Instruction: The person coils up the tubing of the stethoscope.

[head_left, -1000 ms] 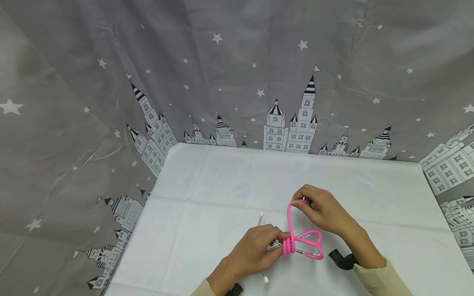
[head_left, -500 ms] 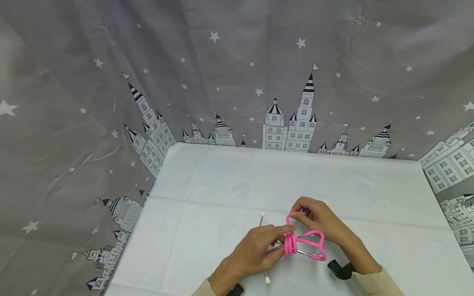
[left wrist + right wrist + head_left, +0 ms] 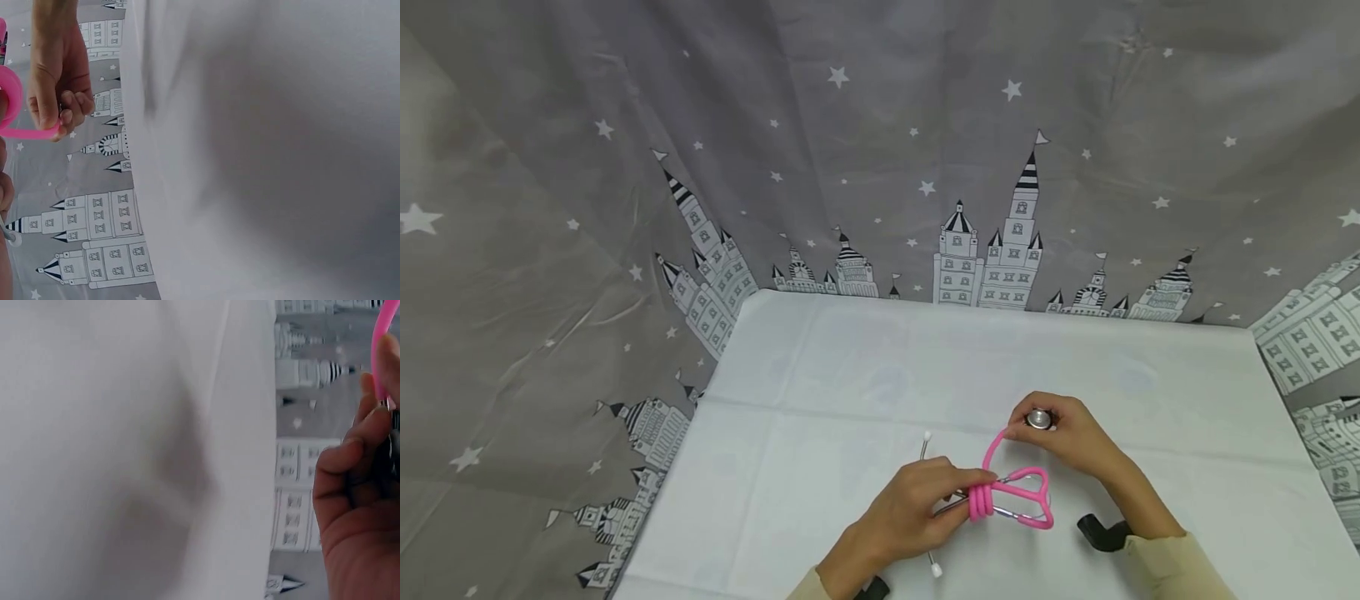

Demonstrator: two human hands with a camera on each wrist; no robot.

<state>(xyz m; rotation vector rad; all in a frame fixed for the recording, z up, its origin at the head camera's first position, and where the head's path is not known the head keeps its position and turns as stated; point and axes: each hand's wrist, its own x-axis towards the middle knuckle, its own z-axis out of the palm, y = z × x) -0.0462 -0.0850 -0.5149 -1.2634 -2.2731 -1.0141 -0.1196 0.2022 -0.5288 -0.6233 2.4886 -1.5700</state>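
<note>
A stethoscope (image 3: 1035, 518) with pink tubing is held between both hands over the white table. My left hand (image 3: 906, 508) pinches its metal ear tubes with thumb and fingers, where several turns of the tubing (image 3: 981, 502) are coiled round them. The white ear tips (image 3: 936, 570) stick out on either side of that hand. My right hand (image 3: 1078, 442) grips the tube's free end by the round metal chest piece (image 3: 1039, 418), which faces up. In the right wrist view, curled fingers (image 3: 359, 444) partly hide this end. The left wrist view shows the tube (image 3: 31, 133) stretched toward the right hand.
A white cloth (image 3: 820, 400) with fold creases covers the table. Grey fabric (image 3: 880, 125) printed with stars and castles hangs behind and at the sides. Black curved pieces (image 3: 1103, 533) sit at the wrists, by the beige sleeves (image 3: 1176, 567).
My right hand dipped toward the coil, then moved up and right, bringing the chest piece into sight. The free tube now slants from the coil to that hand. The left hand keeps its hold.
</note>
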